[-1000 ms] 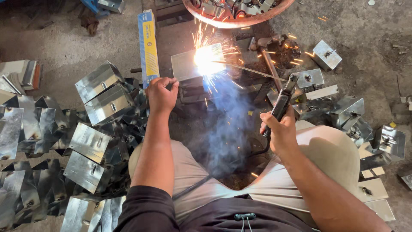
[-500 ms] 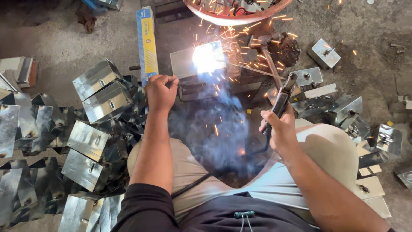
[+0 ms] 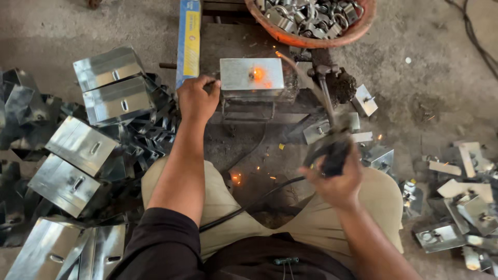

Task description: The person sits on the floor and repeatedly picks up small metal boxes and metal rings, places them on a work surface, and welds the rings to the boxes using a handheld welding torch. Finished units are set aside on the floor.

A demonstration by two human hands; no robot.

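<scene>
Seen from above, seated at a dark, scorched work patch on the concrete floor (image 3: 62, 31).

Left hand (image 3: 197, 98), left of centre in the upper half: fingers curled and pressed against the left edge of a galvanized metal box (image 3: 251, 78), steadying it. Box lying flat at upper centre, on a low dark steel stand (image 3: 249, 111). An orange, glowing hot spot (image 3: 256, 75) on the box's top face, right of its middle.

Right hand (image 3: 337, 179), right of centre: fist clamped around the black handle of a welding electrode holder (image 3: 329, 150), motion-blurred. A thin welding rod (image 3: 298, 70) arcing from it toward the upper left, its tip close to the glow; whether touching cannot be told. A black cable (image 3: 249, 205) trailing from the holder down across the lap, toward lower centre.

A few small orange sparks (image 3: 236, 179) scattered on the dark ground between the knees.

Upper right: a round orange basin (image 3: 363, 23), filled with small shiny metal fittings, partly cut off by the top edge. Just left of the left hand: a long blue-and-yellow carton (image 3: 189, 39), standing lengthwise toward the top edge.

Left side of the frame: a heap of finished metal boxes (image 3: 80, 145) with slotted faces, stacked and tilted, from upper left down to the lower left corner. Right side: loose flat metal plates and brackets (image 3: 467, 207), scattered on the floor, well apart from the welded box.
</scene>
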